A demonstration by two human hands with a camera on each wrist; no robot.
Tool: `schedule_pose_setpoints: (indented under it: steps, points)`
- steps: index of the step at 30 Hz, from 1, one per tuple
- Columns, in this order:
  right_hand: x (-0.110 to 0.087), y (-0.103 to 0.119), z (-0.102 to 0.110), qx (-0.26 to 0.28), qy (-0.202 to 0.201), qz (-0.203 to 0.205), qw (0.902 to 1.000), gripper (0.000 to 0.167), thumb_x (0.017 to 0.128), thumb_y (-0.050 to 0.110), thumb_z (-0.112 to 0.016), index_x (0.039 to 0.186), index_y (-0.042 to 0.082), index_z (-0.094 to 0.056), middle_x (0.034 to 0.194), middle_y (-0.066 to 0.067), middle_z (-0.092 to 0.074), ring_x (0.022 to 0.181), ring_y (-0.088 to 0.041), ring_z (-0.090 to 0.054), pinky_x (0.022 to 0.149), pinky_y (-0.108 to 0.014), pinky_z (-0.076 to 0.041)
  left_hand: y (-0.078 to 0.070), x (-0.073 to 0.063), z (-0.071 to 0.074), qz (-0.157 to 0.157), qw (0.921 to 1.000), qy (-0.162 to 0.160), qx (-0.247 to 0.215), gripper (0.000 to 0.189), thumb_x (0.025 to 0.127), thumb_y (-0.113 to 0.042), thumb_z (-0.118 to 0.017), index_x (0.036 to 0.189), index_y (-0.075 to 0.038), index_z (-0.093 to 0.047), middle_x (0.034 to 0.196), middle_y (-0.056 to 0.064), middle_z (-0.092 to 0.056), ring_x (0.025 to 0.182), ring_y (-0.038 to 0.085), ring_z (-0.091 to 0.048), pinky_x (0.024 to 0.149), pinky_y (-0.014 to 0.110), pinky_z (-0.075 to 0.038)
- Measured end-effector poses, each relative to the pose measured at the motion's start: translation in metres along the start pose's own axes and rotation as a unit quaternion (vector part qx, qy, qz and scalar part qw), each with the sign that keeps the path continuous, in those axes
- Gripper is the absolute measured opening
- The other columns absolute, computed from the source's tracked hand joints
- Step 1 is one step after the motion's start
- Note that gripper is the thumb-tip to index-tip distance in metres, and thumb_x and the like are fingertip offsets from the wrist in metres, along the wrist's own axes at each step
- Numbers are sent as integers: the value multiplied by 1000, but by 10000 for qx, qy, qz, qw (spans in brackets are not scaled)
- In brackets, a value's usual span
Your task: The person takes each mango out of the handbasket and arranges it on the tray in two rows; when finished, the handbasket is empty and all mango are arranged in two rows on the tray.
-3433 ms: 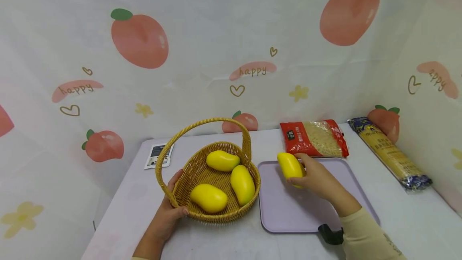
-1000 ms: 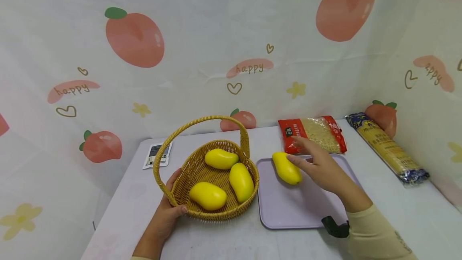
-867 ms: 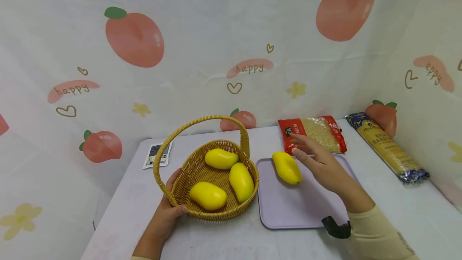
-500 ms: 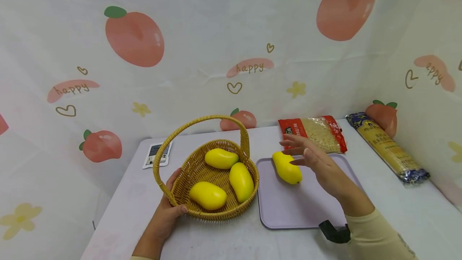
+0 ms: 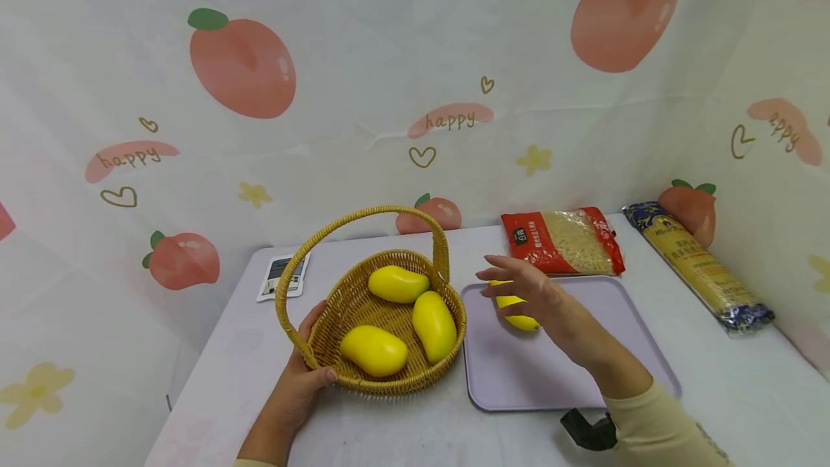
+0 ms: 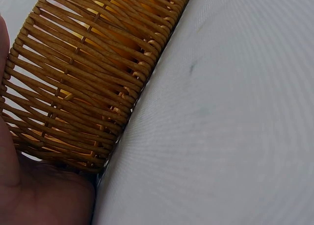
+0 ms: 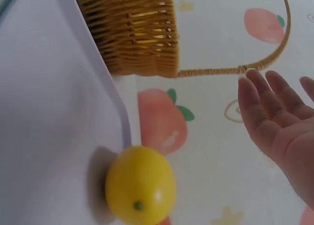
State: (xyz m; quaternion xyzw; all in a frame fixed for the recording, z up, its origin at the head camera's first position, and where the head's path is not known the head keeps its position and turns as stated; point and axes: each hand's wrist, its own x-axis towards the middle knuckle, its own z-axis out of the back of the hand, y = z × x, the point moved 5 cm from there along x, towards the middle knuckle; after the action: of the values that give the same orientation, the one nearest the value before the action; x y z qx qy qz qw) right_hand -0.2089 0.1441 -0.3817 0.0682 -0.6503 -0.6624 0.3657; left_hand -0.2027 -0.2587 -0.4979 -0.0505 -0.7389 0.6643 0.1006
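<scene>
Above mango (image 5: pixel 524 323) on tray (image 5: pixel 558 380), right fingers (image 5: pixel 509 265) loosely extended; left fingers (image 5: pixel 313 320) grip wicker basket (image 5: pixel 415 385).

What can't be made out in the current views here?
Head: middle of the tray mango, behind the right hand.
Head: part of the left hand, behind the basket.
Left wrist: shapes of the basket mangoes, behind the weave.
Head: print on white packet, too small.
Right wrist: part of the basket, past the top edge.
</scene>
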Motion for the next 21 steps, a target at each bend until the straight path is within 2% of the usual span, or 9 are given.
schedule_pose_setpoints:
  steps: [6,10,14,21]
  points:
    - [3,-9,-13,596,206,-256,9977,74,114,60,-18,172,18,-32,163,-23,-44,143,-49,-45,108,-58,-47,1,0,0,-5,10000,35,14,112,91,-20,-92,176,-30,-19,178,7,-17,158,31,-27,117,26,-37]
    - [6,-13,-22,943,282,-385,9944,80,111,67,-18,173,17,-29,164,-28,-38,145,-54,-41,109,-61,-46,2,0,1,-49,10000,57,35,113,90,-21,-92,176,-30,-18,178,8,-17,158,32,-27,117,26,-37]
    - [7,-16,-32,1112,331,-422,9923,81,111,67,-18,173,16,-28,165,-31,-35,146,-56,-38,110,-64,-43,3,0,2,-50,9999,82,44,112,91,-21,-91,176,-30,-18,178,9,-16,158,31,-27,117,26,-37]
    - [12,-19,-46,1155,378,-227,9923,76,113,62,-20,172,17,-32,164,-34,-34,147,-58,-35,113,-68,-38,3,1,1,-65,9999,85,-50,112,90,-19,-92,175,-30,-19,178,10,-17,157,31,-29,117,26,-38]
